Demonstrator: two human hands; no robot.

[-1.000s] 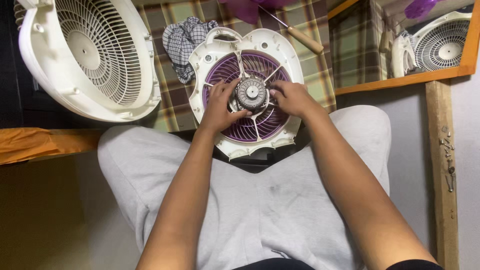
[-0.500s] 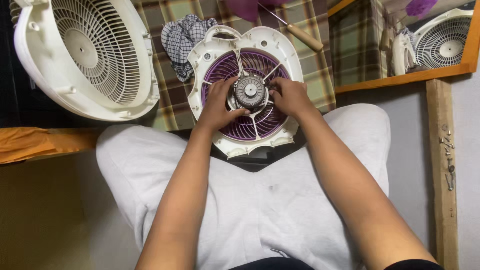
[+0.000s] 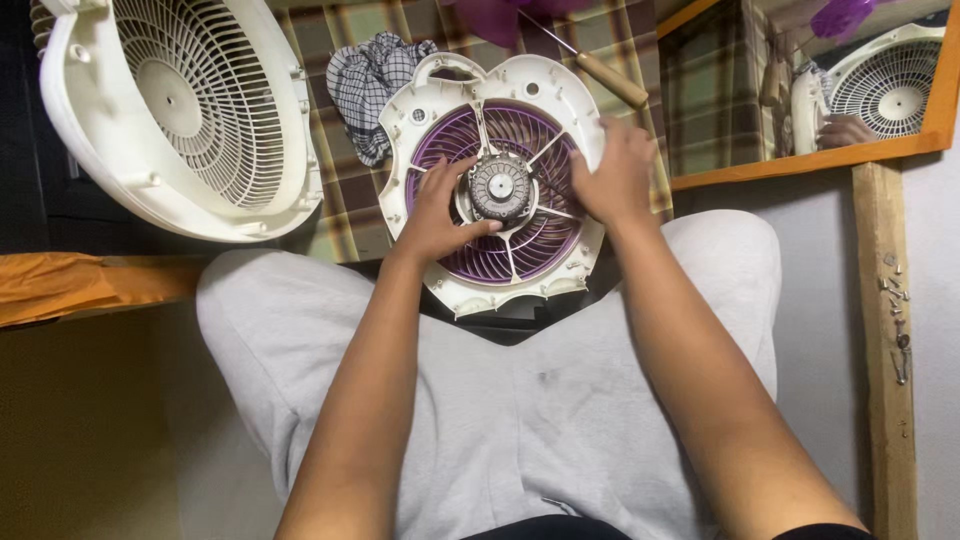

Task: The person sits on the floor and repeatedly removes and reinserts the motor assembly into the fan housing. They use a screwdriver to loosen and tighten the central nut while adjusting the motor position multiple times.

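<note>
A: Centrally, what lies between the knees?

B: A white fan housing (image 3: 497, 190) with a purple grille (image 3: 535, 240) rests against my lap, on the grey trousers (image 3: 500, 400). At the housing's hub sits a round metal motor (image 3: 499, 186), held by white spokes.

A: Where is each hand relative to the motor?

B: My left hand (image 3: 437, 212) lies just left of the motor, palm on the grille, with the thumb touching the motor's lower edge; its fingers are curled loosely and clamp nothing. My right hand (image 3: 612, 175) lies right of the motor, on the housing's right rim, fingers bent over the edge; I cannot tell whether they press the rim or merely rest on it.

A: What surrounds the housing?

B: Left of the housing, well apart from it, a white front guard (image 3: 180, 110) leans tilted, its inner face showing. A checked rag (image 3: 368, 85) lies just beside the housing's upper left corner. Beyond the housing's top right, a screwdriver with a wooden handle (image 3: 608, 78) lies on the plaid cloth (image 3: 330, 200). Right of the housing, a mirror with an orange frame (image 3: 800, 158) shows the guard and a hand. Farther right, small screws (image 3: 895, 320) lie on a wooden post (image 3: 885, 400).
</note>
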